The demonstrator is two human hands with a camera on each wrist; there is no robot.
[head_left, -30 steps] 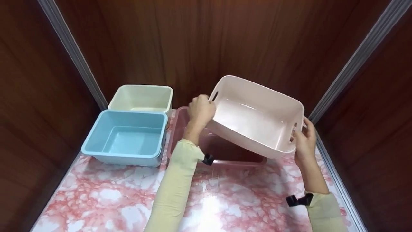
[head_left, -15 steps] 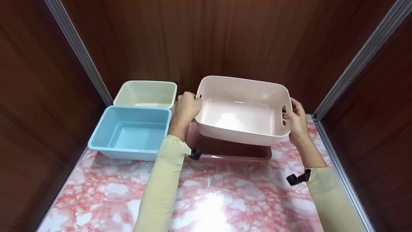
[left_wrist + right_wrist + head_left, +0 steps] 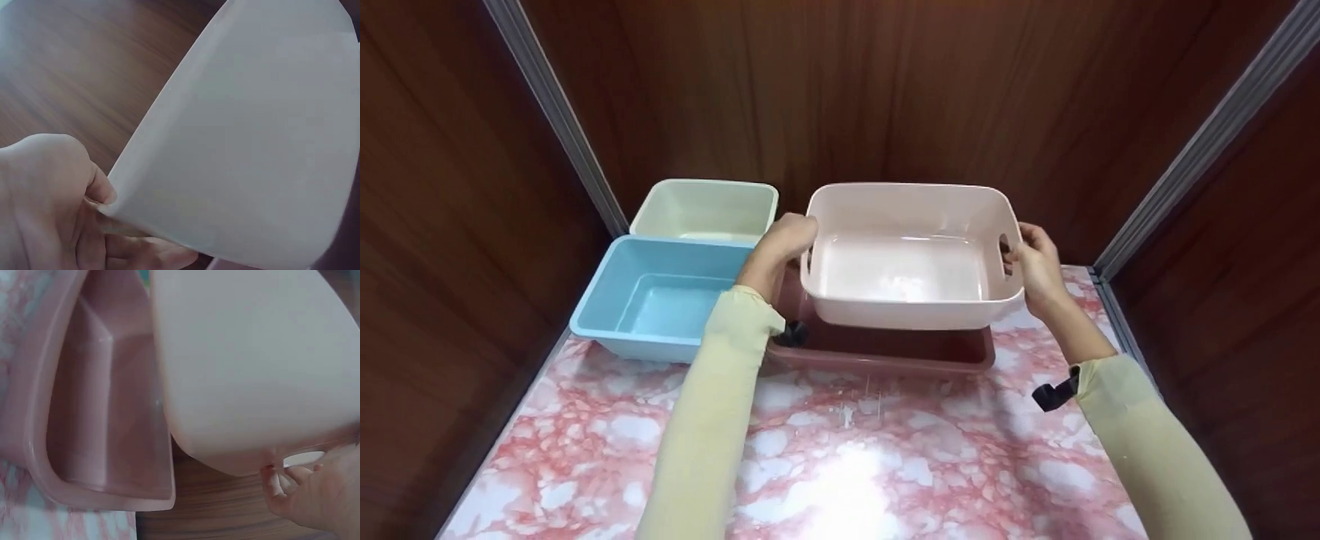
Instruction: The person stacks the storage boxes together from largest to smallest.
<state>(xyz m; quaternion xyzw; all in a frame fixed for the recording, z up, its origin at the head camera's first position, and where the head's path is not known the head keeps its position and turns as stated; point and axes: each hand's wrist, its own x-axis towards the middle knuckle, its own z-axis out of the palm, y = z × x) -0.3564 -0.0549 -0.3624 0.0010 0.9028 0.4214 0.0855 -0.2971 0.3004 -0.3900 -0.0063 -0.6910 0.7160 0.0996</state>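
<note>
I have the pale pink bin (image 3: 906, 314) just right of centre frame, long axis running left to right, above the darker pink bin (image 3: 877, 364); left grip (image 3: 789, 235) and right grip (image 3: 1039, 264) hold opposite ends.

A dark brown wood-grain back wall (image 3: 885, 90) is standing behind the table (image 3: 607, 435), its streaks running upright. A similar left wall panel (image 3: 427, 187) and right wall panel (image 3: 1222, 285) are flanking it. A grey metal left corner strip (image 3: 556, 105) and right corner strip (image 3: 1207, 142) are slanting down the joins, while a metal edge rail (image 3: 1119, 322) is bordering the tabletop's right side. The table is showing red-pink and white marbling, with a bright white glare (image 3: 844, 495) shining off its near middle.
</note>
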